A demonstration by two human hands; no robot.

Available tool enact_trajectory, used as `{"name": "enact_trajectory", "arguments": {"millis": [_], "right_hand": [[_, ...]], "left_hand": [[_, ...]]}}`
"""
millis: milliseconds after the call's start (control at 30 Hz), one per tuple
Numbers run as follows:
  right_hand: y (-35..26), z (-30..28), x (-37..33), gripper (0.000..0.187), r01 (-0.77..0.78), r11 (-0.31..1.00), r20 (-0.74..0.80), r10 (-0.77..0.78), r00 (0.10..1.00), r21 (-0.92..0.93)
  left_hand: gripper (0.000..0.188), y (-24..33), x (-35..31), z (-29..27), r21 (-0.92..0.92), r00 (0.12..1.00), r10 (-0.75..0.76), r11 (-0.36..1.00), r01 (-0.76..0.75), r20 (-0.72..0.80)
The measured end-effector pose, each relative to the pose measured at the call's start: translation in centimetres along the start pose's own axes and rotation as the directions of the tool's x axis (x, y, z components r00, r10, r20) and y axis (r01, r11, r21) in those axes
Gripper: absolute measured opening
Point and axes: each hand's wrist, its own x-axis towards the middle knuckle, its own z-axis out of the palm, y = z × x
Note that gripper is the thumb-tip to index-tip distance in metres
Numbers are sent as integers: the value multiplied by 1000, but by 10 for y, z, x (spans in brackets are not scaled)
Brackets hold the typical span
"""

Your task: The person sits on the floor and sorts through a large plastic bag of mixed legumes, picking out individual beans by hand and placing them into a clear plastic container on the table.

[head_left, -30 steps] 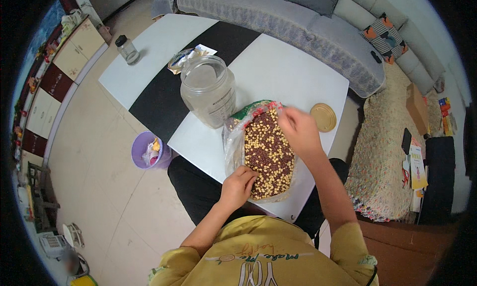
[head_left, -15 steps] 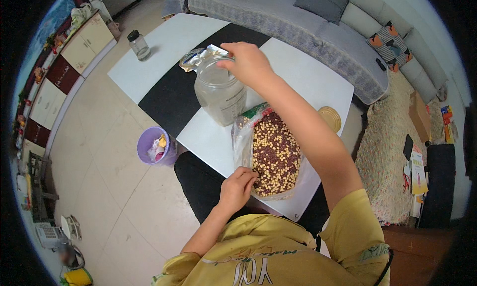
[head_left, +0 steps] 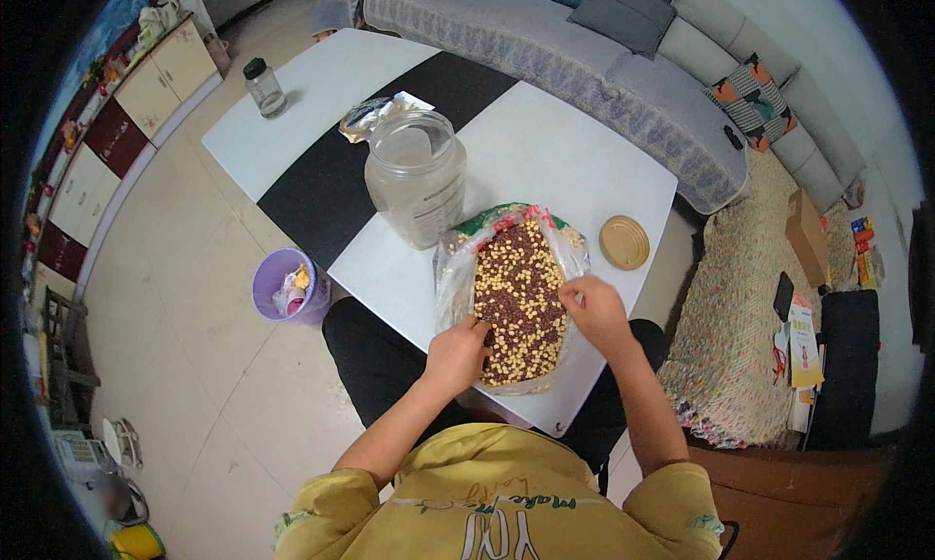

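Note:
An opened clear plastic bag lies at the table's near corner, full of mixed dark red and yellow beans. My left hand rests at the left side of the beans, its fingers closed together at their edge. At the right side, my right hand has its thumb and fingertips pinched together against the beans and the bag's rim. What either set of fingertips holds is too small to make out. Behind the bag stands a large clear jar, upright and without its lid. A round gold lid lies right of the bag.
Crumpled silvery foil packaging sits behind the jar. A small lidded glass jar stands at the table's far left. On the floor to the left is a purple bin with waste in it. A grey sofa runs behind the table.
My right hand has left the large jar's mouth and come down to the right side of the beans. My left hand stays at the left side. The view has shifted slightly.

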Motion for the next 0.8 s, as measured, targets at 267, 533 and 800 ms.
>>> {"name": "enact_trajectory", "arguments": {"millis": [267, 533, 800], "right_hand": [[3, 20, -46, 12, -55, 996, 118, 46, 992, 77], [1, 23, -47, 13, -63, 998, 73, 61, 995, 30], [-2, 36, -41, 19, -34, 999, -31, 34, 999, 7]], "left_hand": [[13, -8, 12, 11, 34, 994, 74, 997, -71, -83], [18, -23, 76, -20, 179, 932, 312, 922, -344, 187], [23, -34, 92, -16, 88, 891, 358, 914, -395, 281]]}}
